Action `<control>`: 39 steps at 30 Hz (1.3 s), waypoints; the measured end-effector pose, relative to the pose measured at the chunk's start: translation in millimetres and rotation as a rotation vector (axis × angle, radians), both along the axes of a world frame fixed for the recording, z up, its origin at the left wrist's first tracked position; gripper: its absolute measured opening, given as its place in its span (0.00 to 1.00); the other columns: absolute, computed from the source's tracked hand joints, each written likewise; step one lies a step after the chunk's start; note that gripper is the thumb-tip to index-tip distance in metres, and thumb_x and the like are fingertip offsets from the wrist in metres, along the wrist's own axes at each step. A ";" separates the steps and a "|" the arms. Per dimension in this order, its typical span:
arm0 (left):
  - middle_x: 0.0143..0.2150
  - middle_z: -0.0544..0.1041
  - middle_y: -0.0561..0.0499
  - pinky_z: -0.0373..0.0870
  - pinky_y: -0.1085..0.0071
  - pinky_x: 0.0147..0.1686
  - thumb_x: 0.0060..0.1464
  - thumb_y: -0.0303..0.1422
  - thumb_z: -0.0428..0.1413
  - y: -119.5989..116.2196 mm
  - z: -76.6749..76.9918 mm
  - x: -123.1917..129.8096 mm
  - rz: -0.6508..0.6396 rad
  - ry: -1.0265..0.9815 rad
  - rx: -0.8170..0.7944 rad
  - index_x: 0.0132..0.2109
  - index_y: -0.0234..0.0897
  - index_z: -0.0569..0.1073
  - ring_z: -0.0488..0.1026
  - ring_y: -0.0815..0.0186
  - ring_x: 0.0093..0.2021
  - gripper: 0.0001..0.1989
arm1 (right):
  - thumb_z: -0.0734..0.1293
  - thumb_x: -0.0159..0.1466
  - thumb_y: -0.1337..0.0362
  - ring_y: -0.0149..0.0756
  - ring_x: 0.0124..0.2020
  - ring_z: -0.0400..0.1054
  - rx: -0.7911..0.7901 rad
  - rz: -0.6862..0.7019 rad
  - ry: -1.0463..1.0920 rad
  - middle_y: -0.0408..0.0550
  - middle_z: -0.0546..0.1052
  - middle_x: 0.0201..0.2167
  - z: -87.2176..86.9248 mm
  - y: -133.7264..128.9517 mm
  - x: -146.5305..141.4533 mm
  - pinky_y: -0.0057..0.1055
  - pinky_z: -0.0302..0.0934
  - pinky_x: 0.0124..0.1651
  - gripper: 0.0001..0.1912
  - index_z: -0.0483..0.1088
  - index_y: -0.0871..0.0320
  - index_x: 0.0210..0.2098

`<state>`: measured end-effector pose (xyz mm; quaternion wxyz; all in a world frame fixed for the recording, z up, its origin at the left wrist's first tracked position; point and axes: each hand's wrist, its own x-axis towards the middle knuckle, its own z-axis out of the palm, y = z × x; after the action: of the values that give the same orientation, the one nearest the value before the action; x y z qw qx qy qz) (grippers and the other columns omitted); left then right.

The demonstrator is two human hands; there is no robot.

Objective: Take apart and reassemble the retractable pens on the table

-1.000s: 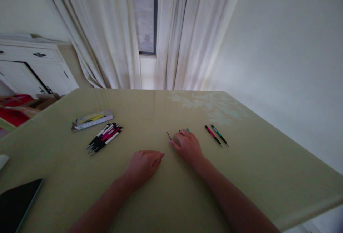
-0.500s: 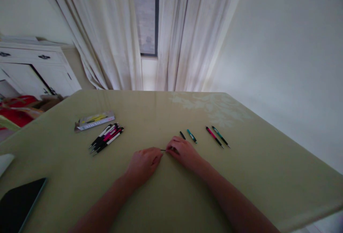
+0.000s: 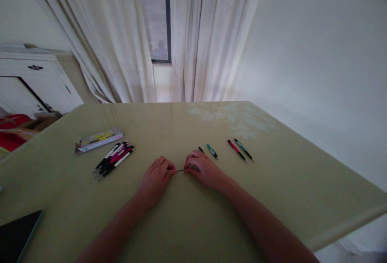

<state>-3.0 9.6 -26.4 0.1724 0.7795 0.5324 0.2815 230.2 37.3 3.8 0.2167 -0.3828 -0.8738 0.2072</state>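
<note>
Your left hand [image 3: 156, 176] and right hand [image 3: 206, 171] are pinching the rod [image 3: 180, 170]. It's running crosswise between their fingertips, touching both.

My view is dim and soft, fine detail smeared; pale light glows on the right wall [image 3: 302, 65], the foreground tabletop [image 3: 187, 222] falls into shadow, and wide-angle stretching pulls the edges.

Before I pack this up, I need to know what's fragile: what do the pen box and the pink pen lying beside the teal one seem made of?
The pen box looks like thin printed card, judging by its flat, lettered side. The pink pen is probably smooth plastic, given its even colour; its pale tip may be metal.
</note>
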 end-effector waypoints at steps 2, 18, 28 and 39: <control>0.44 0.76 0.47 0.73 0.60 0.46 0.67 0.41 0.52 0.0 0.8 -1.4 0.033 -0.087 0.017 0.45 0.38 0.74 0.73 0.59 0.41 0.12 | 0.70 0.69 0.66 0.37 0.46 0.71 -0.005 -0.067 0.067 0.48 0.77 0.41 3.7 3.8 6.8 0.32 0.62 0.50 0.03 0.77 0.56 0.37; 0.51 0.81 0.45 0.73 0.60 0.54 0.68 0.25 0.48 -9.1 -4.4 17.9 -0.308 0.222 0.150 0.50 0.40 0.79 0.76 0.57 0.51 0.15 | 0.63 0.71 0.68 0.33 0.33 0.75 -0.246 -0.256 0.281 0.44 0.80 0.30 -6.9 2.0 -4.9 0.29 0.64 0.41 0.08 0.71 0.57 0.35; 0.42 0.79 0.45 0.72 0.58 0.50 0.66 0.31 0.48 -6.1 2.9 11.3 -0.036 -0.030 -0.029 0.44 0.40 0.79 0.75 0.56 0.46 0.14 | 0.69 0.69 0.65 0.33 0.35 0.71 -0.197 -0.148 0.266 0.42 0.78 0.32 1.7 -0.8 0.5 0.27 0.64 0.40 0.06 0.76 0.57 0.35; 0.41 0.83 0.48 0.74 0.65 0.43 0.67 0.39 0.49 -5.0 4.9 7.8 0.026 -0.430 -0.165 0.45 0.40 0.75 0.79 0.61 0.40 0.11 | 0.69 0.69 0.62 0.34 0.36 0.72 -0.206 -0.129 0.230 0.44 0.79 0.33 0.0 -2.9 2.0 0.28 0.63 0.39 0.06 0.78 0.56 0.37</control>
<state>4.8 4.5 -21.5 0.3414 0.6779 0.5144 0.3990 232.2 34.4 3.8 0.2879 -0.4319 -0.7910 0.3239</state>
